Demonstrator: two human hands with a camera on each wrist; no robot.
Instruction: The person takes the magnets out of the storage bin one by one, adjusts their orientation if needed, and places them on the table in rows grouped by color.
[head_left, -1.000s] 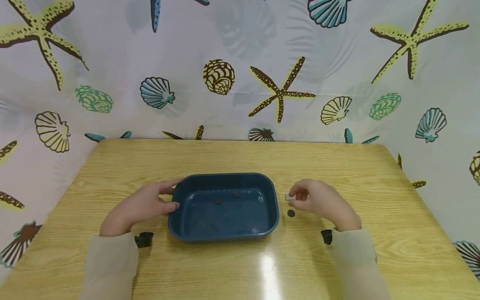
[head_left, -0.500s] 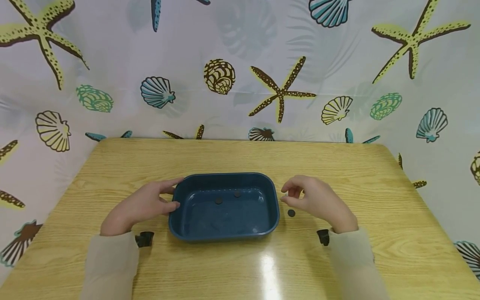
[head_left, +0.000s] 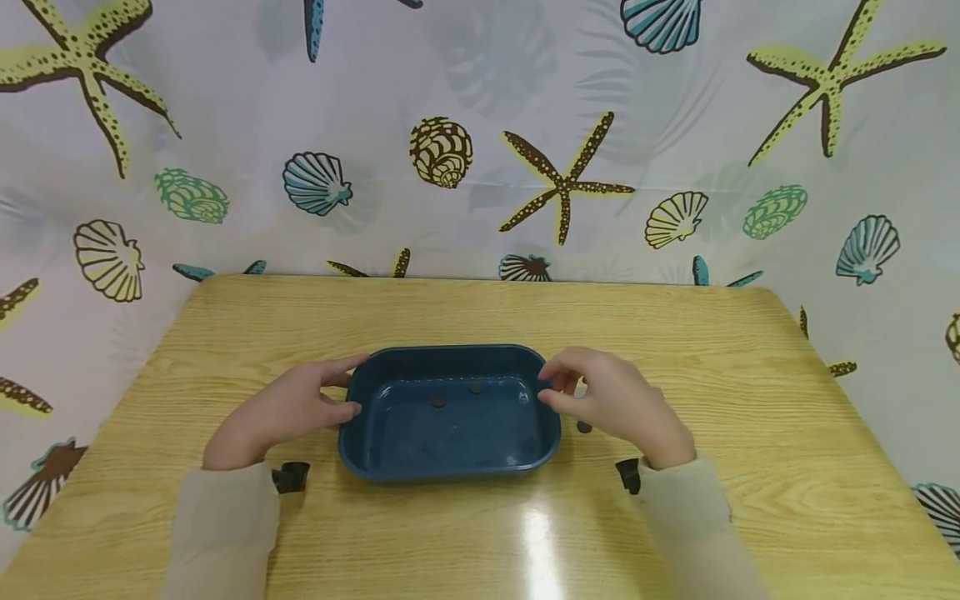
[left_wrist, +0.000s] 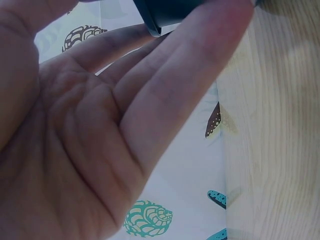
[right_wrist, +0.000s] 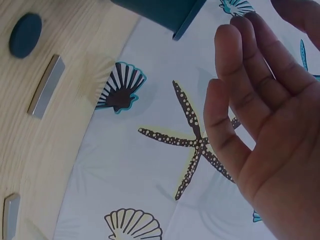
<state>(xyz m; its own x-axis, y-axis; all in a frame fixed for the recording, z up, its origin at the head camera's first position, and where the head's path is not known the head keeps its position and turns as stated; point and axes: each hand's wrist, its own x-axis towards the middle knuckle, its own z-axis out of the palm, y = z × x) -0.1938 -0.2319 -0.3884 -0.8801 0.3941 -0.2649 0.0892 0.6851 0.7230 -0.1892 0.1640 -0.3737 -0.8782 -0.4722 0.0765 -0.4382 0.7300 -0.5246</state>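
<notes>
A dark blue tray (head_left: 450, 477) with rounded corners stands mid-table, with two small dark discs (head_left: 438, 401) on its floor. My left hand (head_left: 288, 408) holds its left end, the thumb lapping over the rim and the fingers reaching to the far corner. Over the right rim is my right hand (head_left: 607, 392), index finger and thumb bent towards each other. Whether they pinch something small I cannot tell. Below that hand a dark disc (right_wrist: 25, 35) lies on the table with two grey metallic bars, one (right_wrist: 47, 87) beside it, the other (right_wrist: 11, 216) farther off.
The wooden table (head_left: 480, 542) reaches back to a hanging cloth (head_left: 480, 75) printed with shells and starfish, which also lines the sides. Black wrist cameras (head_left: 291, 477) stick out beside both sleeves (head_left: 228, 517).
My right hand has moved left, away from the grey bar and over the tray's right rim. The left hand and tray stay in place.
</notes>
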